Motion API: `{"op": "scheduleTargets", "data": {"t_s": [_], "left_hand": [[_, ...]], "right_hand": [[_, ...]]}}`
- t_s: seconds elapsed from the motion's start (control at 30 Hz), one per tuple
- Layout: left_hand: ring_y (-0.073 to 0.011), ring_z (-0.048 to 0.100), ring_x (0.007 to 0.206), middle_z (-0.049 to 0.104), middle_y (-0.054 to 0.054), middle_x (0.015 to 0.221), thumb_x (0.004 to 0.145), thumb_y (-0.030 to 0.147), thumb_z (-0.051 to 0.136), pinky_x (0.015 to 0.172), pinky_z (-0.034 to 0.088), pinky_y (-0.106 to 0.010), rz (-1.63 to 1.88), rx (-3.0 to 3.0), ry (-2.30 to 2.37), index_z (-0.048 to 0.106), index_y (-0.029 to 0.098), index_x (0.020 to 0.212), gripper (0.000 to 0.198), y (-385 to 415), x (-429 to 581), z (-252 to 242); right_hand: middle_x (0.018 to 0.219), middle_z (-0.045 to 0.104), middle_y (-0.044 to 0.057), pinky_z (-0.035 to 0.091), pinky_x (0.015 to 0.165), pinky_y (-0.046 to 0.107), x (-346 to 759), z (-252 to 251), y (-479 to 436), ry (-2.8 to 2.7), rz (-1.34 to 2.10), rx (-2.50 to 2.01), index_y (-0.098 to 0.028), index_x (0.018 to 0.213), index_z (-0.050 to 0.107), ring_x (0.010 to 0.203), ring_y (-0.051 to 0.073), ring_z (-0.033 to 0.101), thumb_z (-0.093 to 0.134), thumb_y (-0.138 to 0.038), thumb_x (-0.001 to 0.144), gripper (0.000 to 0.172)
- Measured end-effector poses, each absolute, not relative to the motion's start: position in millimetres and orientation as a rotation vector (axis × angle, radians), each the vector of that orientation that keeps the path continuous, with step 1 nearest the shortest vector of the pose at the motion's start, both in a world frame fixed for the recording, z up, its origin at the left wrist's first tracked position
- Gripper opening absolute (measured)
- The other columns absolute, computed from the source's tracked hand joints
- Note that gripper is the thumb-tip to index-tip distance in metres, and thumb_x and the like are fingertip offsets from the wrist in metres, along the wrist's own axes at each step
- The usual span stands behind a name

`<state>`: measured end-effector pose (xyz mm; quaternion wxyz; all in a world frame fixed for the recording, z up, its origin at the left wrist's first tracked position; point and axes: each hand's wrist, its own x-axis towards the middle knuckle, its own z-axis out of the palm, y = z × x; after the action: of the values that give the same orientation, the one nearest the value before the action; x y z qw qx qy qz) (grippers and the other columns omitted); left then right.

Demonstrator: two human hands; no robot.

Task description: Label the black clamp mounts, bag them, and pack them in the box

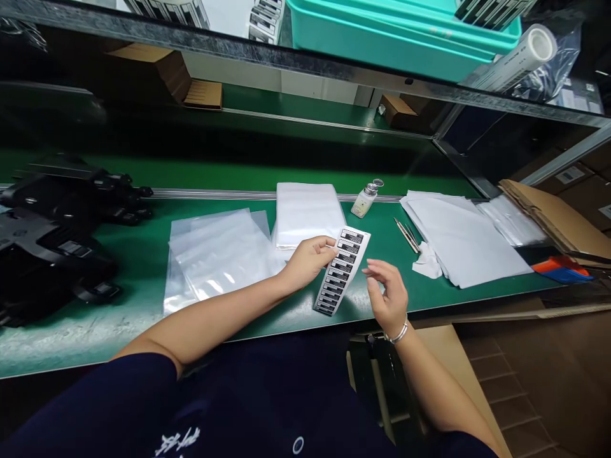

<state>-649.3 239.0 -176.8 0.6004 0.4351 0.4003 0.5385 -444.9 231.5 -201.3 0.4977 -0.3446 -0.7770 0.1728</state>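
My left hand pinches the upper edge of a long strip of black-and-white labels and holds it above the green bench. My right hand hovers just to the right of the strip, fingers loosely curled and apart, thumb and forefinger close to the strip's edge; it holds nothing I can see. A bracelet sits on that wrist. Clear plastic bags lie on the bench to the left of my hands, and a white stack of bags lies behind them.
A small bottle with a metal cap stands behind the strip. Tweezers and a pile of white sheets lie to the right. Black moulded parts fill the left. A teal tray sits on the shelf above.
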Motion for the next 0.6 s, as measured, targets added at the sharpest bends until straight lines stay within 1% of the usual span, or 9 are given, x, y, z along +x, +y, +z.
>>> {"op": "scheduleTargets", "data": {"t_s": [0.1,0.2,0.27,0.3,0.37,0.43,0.5,0.53,0.6], "left_hand": [[-0.015,0.066,0.06,0.071,-0.002,0.064,0.071,0.046,0.074,0.062,0.052,-0.027,1.233,1.018,0.902,0.064,0.014,0.084,0.036,237.3,-646.4,-175.5],[-0.0161,0.066,0.062,0.071,-0.002,0.067,0.071,0.046,0.074,0.062,0.052,-0.027,1.199,1.035,0.9,0.064,0.014,0.086,0.036,236.1,-644.2,-174.6],[-0.0162,0.066,0.063,0.07,-0.003,0.068,0.073,0.043,0.071,0.062,0.051,-0.027,1.154,1.088,0.921,0.064,0.014,0.087,0.034,235.8,-644.1,-172.5],[-0.0162,0.065,0.063,0.07,-0.003,0.069,0.075,0.042,0.069,0.062,0.05,-0.027,1.121,1.136,0.935,0.065,0.014,0.088,0.031,235.7,-644.9,-170.5],[-0.0166,0.065,0.068,0.07,-0.003,0.074,0.079,0.038,0.065,0.064,0.05,-0.027,1.101,1.275,0.974,0.066,0.015,0.09,0.026,235.0,-648.3,-164.7],[-0.0181,0.065,0.082,0.07,-0.004,0.087,0.079,0.035,0.064,0.072,0.05,-0.028,1.243,1.424,1.078,0.066,0.017,0.095,0.024,232.9,-654.1,-158.0],[-0.0182,0.064,0.088,0.07,-0.005,0.093,0.079,0.037,0.066,0.077,0.049,-0.028,1.426,1.492,1.191,0.067,0.018,0.094,0.024,229.6,-660.6,-153.0],[-0.0179,0.064,0.085,0.07,-0.006,0.089,0.079,0.042,0.065,0.075,0.049,-0.028,1.422,1.486,1.189,0.067,0.017,0.09,0.027,227.8,-663.3,-151.9],[-0.0175,0.064,0.073,0.07,-0.007,0.078,0.081,0.058,0.06,0.068,0.049,-0.028,1.227,1.381,1.031,0.068,0.015,0.086,0.044,225.6,-666.3,-152.7]], "right_hand": [[0.114,0.063,0.01,0.059,0.066,0.035,-449.4,-190.4,238.4,-1.76,0.74,-0.941,-0.025,0.118,0.057,0.087,0.021,0.067,0.054,-0.033,0.092,0.027],[0.105,0.065,0.009,0.053,0.056,0.028,-454.5,-178.3,250.6,-1.642,0.968,-0.983,-0.022,0.122,0.054,0.076,0.018,0.064,0.057,-0.045,0.089,0.041],[0.097,0.066,0.007,0.05,0.055,0.027,-457.5,-167.7,259.4,-1.641,1.07,-0.983,-0.02,0.119,0.057,0.069,0.015,0.061,0.062,-0.048,0.084,0.045],[0.09,0.067,0.005,0.05,0.056,0.027,-458.5,-161.9,263.1,-1.678,1.104,-0.989,-0.019,0.112,0.061,0.067,0.015,0.06,0.065,-0.047,0.082,0.041],[0.075,0.065,0.001,0.049,0.058,0.027,-459.1,-150.6,267.2,-1.774,1.109,-1.017,-0.018,0.092,0.067,0.063,0.014,0.058,0.068,-0.042,0.081,0.026],[0.066,0.062,-0.001,0.048,0.053,0.026,-456.9,-141.8,265.6,-1.807,0.958,-1.042,-0.019,0.082,0.067,0.055,0.012,0.056,0.065,-0.035,0.085,0.017],[0.069,0.065,-0.001,0.05,0.053,0.026,-452.3,-137.8,258.5,-1.786,0.627,-0.95,-0.021,0.088,0.069,0.055,0.013,0.058,0.062,-0.026,0.088,0.009],[0.076,0.068,0.0,0.053,0.056,0.027,-449.7,-138.0,253.7,-1.8,0.426,-0.851,-0.023,0.094,0.07,0.061,0.014,0.062,0.061,-0.02,0.088,0.011],[0.094,0.072,0.003,0.058,0.067,0.03,-445.5,-142.7,243.5,-1.889,0.074,-0.607,-0.026,0.106,0.07,0.078,0.017,0.068,0.063,-0.01,0.085,0.027]]}}
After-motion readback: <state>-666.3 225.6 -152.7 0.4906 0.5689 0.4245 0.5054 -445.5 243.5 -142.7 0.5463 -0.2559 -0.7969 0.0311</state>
